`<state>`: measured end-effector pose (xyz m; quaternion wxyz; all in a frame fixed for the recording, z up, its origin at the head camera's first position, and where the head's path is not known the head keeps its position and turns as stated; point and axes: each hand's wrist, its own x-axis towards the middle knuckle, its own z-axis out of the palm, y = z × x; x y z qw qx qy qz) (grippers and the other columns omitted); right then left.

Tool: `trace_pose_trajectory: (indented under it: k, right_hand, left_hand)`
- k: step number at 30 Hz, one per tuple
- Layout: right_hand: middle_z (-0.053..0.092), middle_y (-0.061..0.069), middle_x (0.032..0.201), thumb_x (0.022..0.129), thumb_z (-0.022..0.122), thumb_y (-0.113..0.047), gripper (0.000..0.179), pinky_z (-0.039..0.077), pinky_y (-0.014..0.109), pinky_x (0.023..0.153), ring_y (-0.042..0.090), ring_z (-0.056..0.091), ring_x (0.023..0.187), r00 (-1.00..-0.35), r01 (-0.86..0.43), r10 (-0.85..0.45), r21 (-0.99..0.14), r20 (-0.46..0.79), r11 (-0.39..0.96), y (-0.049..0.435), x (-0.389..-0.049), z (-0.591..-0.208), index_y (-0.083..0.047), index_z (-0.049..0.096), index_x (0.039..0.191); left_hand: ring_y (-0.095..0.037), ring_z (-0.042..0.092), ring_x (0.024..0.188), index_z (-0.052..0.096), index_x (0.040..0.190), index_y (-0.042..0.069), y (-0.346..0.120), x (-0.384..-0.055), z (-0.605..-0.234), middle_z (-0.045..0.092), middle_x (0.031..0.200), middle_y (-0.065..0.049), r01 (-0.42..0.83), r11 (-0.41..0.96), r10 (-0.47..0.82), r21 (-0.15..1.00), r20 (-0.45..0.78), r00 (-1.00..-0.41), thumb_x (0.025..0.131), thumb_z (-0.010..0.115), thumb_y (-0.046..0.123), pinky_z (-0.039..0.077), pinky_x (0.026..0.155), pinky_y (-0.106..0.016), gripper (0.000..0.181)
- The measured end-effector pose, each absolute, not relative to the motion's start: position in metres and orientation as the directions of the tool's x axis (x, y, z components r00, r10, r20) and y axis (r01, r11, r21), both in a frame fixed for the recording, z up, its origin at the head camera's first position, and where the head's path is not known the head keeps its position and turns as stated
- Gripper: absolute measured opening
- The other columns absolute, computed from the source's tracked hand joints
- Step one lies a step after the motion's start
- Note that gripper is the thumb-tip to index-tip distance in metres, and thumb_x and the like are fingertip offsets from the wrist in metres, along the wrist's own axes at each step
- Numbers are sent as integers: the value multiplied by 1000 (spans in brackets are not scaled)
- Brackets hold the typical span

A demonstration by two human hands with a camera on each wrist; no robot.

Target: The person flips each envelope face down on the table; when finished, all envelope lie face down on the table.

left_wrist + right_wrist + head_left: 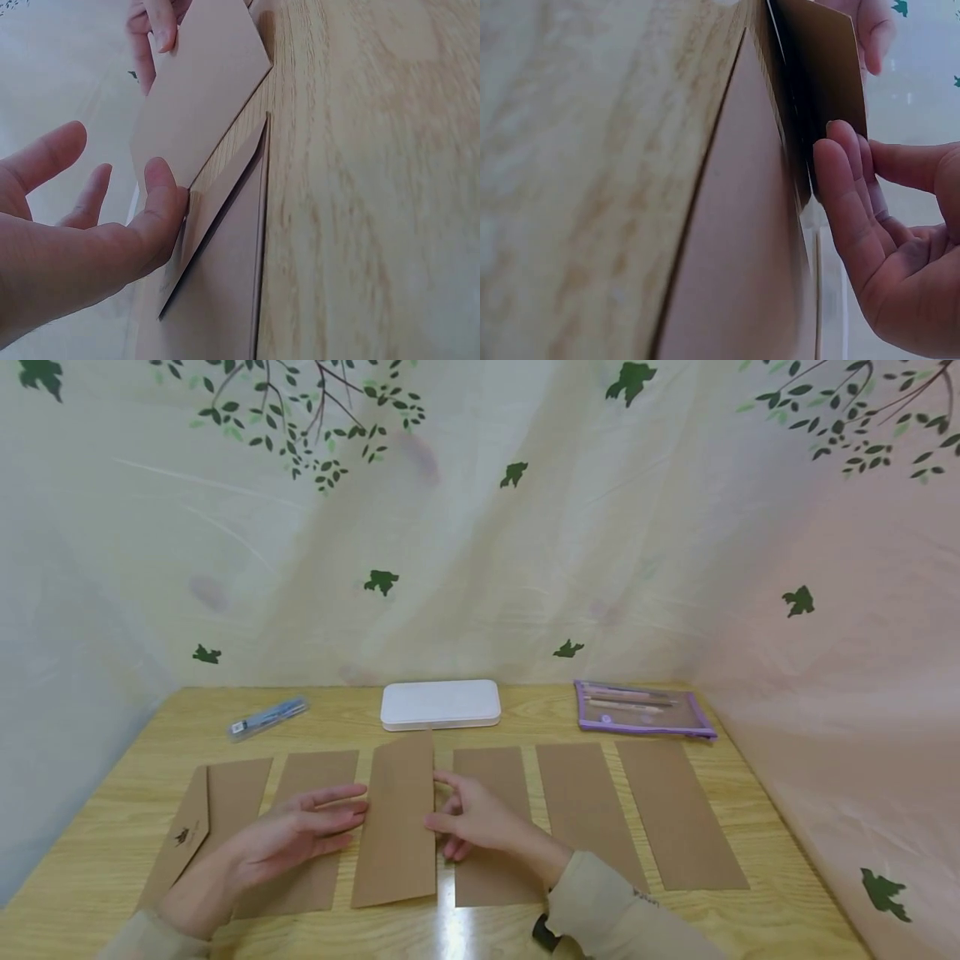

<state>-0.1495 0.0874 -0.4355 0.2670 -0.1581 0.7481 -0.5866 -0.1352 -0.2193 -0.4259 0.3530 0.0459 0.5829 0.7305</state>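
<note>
A row of brown paper envelopes lies across the wooden table. My right hand (483,818) pinches the right edge of a middle envelope (397,831) between thumb and fingers. That side stands raised off the table, and in the right wrist view a dark gap shows beneath the lifted panel (825,64). At its left edge is my left hand (296,831), fingers extended and palm turned inward; whether the fingertips touch the paper is unclear. Under my left forearm lies the leftmost envelope (236,789), its pointed flap (182,827) bearing a small dark print.
Behind the row stand a white flat case (440,703), a clear purple-edged pouch (645,710) with pencils, and a slim blue pack (268,718). More brown envelopes (588,810) lie flat to the right. A leaf-patterned curtain (465,527) hangs at the table's back edge.
</note>
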Motion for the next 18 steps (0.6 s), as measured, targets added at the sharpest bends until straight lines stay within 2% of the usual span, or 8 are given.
trace_pose_trajectory:
  k: [6, 13, 18]
  right_hand:
    - [70, 11, 78, 99, 69, -16, 79, 59, 33, 50, 19, 66, 53, -806, 78, -538, -945, -247, 316, 89, -150, -435, -1, 21, 160]
    - [71, 13, 78, 101, 66, -22, 79, 57, 30, 45, 18, 65, 51, -771, 106, -554, -922, -313, 372, 93, -149, -435, -5, 19, 161]
    - [71, 15, 76, 101, 66, -22, 79, 57, 32, 45, 19, 65, 50, -758, 115, -562, -916, -331, 384, 94, -148, -435, -7, 19, 162]
  left_hand:
    - [-16, 45, 136, 28, 157, -2, -220, -134, -426, 38, 157, -16, -462, -79, 572, 884, -339, -747, 104, 56, 12, 43, 110, -36, 61]
    - [-16, 44, 136, 29, 157, -1, -221, -132, -427, 39, 158, -13, -460, -75, 566, 885, -342, -750, 105, 56, 13, 42, 111, -38, 60]
    - [-15, 45, 136, 30, 157, 1, -221, -131, -428, 39, 157, -11, -465, -73, 560, 882, -350, -751, 105, 56, 13, 42, 110, -37, 60]
